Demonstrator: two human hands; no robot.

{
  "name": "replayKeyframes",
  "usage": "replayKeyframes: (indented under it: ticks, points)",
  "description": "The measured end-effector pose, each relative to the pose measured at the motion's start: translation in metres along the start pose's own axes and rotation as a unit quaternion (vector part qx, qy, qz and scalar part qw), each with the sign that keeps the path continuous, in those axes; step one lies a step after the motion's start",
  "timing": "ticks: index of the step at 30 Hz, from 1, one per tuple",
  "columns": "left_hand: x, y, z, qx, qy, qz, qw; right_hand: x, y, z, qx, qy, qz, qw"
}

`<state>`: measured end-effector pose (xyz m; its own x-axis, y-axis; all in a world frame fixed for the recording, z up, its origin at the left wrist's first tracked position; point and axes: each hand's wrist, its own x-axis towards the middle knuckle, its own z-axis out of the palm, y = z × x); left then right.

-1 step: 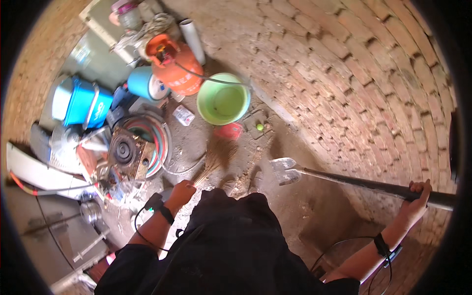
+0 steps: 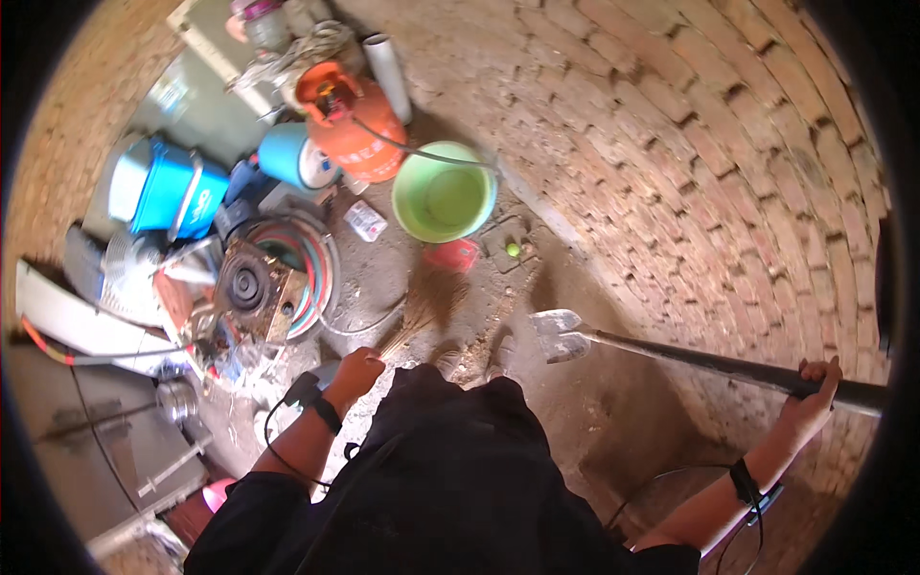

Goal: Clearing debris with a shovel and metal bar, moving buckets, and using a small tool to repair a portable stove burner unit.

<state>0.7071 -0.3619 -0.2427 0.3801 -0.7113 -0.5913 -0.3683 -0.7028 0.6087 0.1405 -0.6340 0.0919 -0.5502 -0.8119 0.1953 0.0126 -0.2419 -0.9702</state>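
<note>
My left hand (image 2: 358, 372) is closed around the handle of a straw broom (image 2: 433, 309), whose bristles fan out over the dirt floor just ahead of my feet. Out to the right, my right hand (image 2: 817, 387) grips the long dark handle of a shovel (image 2: 563, 337). The shovel's flat metal blade rests on the floor, to the right of my shoes (image 2: 502, 351). Beyond the broom lie a flat red piece (image 2: 451, 255) and a small bright green ball-like thing (image 2: 514, 250). A light green basin (image 2: 444, 194) stands farther off.
A rough brick wall (image 2: 709, 163) runs along the right. At the far left stand an orange gas cylinder (image 2: 356, 129) with a hose and a blue bin (image 2: 179, 196). Nearer left are a gas burner (image 2: 247, 283), coiled hoses (image 2: 322, 268), a white fan (image 2: 131, 278) and mixed clutter.
The far scene has shifted slightly to the right in the picture. Both hands keep their grips, and the broom and shovel have hardly moved.
</note>
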Motion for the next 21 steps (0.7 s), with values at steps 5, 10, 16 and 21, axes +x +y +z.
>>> replayKeyframes:
  ticks: [5,10,16,21]
  points:
    - [-0.012,0.004,0.03,-0.013,0.024,-0.072,0.997,0.057,0.048,0.01,0.011,-0.045,0.027,0.999]
    - [-0.033,0.056,0.045,-0.082,0.054,-0.123,0.988,0.113,0.071,0.001,0.028,-0.012,0.055,0.998]
    - [-0.029,0.034,0.063,-0.06,0.068,-0.151,0.984,0.154,0.1,-0.007,-0.017,0.042,0.043,0.998]
    - [-0.021,0.029,0.052,-0.064,0.042,-0.168,0.983,0.151,0.129,-0.001,-0.124,0.079,0.038,0.988]
